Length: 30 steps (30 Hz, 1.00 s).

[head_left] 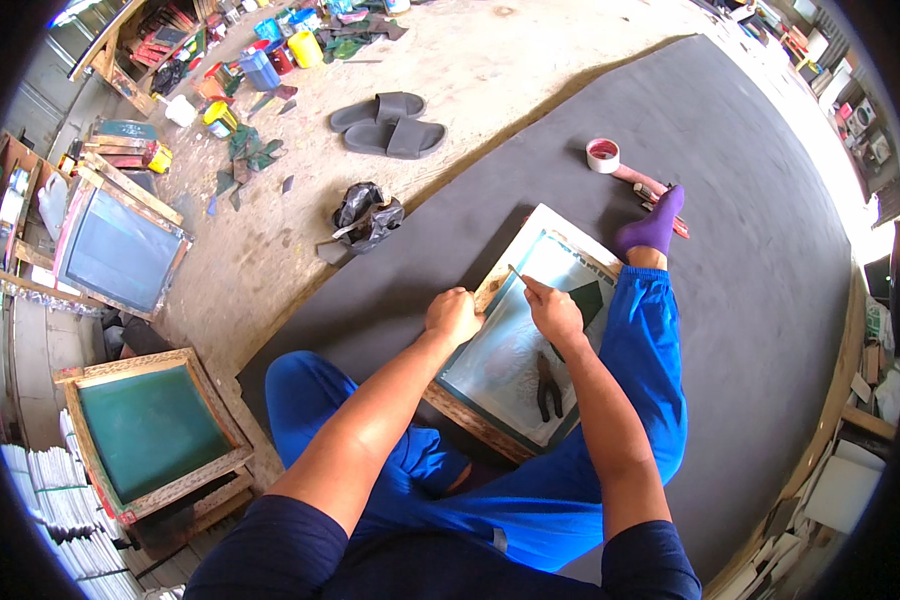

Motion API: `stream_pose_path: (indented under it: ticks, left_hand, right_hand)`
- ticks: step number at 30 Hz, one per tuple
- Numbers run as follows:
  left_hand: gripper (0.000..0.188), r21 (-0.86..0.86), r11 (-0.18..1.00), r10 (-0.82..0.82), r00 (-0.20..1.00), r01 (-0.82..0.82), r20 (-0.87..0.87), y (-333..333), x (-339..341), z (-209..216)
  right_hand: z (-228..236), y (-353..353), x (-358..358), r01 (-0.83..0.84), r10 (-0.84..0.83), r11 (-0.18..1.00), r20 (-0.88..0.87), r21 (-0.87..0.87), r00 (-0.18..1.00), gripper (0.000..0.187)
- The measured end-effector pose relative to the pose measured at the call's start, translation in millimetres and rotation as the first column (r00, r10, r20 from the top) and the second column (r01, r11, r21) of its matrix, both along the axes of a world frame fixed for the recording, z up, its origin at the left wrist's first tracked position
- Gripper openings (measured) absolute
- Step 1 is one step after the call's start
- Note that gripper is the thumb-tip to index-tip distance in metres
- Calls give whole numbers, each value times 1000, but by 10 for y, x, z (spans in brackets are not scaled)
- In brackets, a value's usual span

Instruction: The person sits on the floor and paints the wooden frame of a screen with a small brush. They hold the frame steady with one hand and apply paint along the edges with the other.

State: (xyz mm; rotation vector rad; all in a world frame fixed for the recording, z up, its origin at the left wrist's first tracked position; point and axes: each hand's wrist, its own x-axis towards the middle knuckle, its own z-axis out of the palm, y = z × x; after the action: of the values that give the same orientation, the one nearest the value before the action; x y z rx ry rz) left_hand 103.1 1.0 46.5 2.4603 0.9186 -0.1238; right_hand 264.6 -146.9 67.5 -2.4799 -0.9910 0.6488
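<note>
A wooden screen-printing frame [478,432] with pale mesh lies tilted across my lap on the dark grey surface. My left hand [456,316] is closed around its left wooden bar. Over the mesh, close to that same bar, my right hand [556,312] is closed, its index finger stretched forward. A thin, slim thing [515,271] pokes out from its fingertips toward the bar; its kind is too small to tell. Dark-handled pliers [546,388] rest on the lower mesh. A dark green piece [588,300] lies beside my right hand, partly hidden by it.
A tape roll [602,155] and a red-handled tool [678,226] lie near my purple-socked foot [653,226]. Black sandals [398,138] and a black plastic bag [368,218] are on the floor. Framed screens [245,455] stand at left, paint containers [260,70] farther back.
</note>
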Motion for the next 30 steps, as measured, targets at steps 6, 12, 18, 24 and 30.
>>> stream_pose_path:
  ticks: [6,12,18,24,30]
  left_hand:
    - [32,-8,1000,-3,1000,3,9,32,1,-69]
    - [30,15,1000,2,1000,-2,-4,22,3,-179]
    - [32,0,1000,-9,1000,9,11,30,6,-117]
    - [35,20,999,-27,1000,28,-10,55,33,-112]
    - [36,9,1000,-26,1000,26,2,49,23,-67]
  right_hand:
    - [131,72,-24,-92,101,990,81,-106,992,39]
    - [122,167,-114,-36,34,993,-24,-113,999,41]
    - [-13,64,-61,30,-26,999,-106,40,994,39]
    - [19,86,43,89,-92,996,-347,-25,933,39]
    - [-211,12,99,-35,46,995,-130,91,990,40]
